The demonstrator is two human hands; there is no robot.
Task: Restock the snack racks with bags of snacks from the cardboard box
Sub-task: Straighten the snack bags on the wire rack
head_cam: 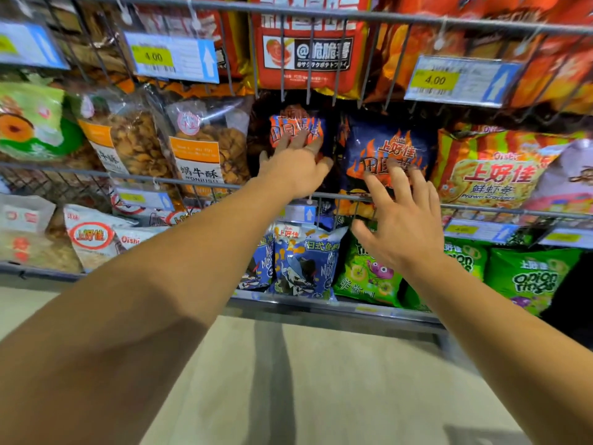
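Note:
Two dark blue snack bags with orange flames stand in the middle wire rack [192, 184]. My left hand [296, 167] reaches over the rack's front rail and presses its straight fingers against the left blue bag [296, 123], which sits deep in the rack. My right hand [398, 216] hovers with spread fingers in front of the right blue bag [390, 146], fingertips at or just off its face. Neither hand holds a bag. The cardboard box is out of view.
Clear bags of brown biscuits [199, 149] fill the rack to the left, an orange prawn cracker bag [491, 168] to the right. Red bags [308, 43] hang in the rack above. Blue [305, 261] and green onion ring bags [529, 277] sit below. Pale floor lies underneath.

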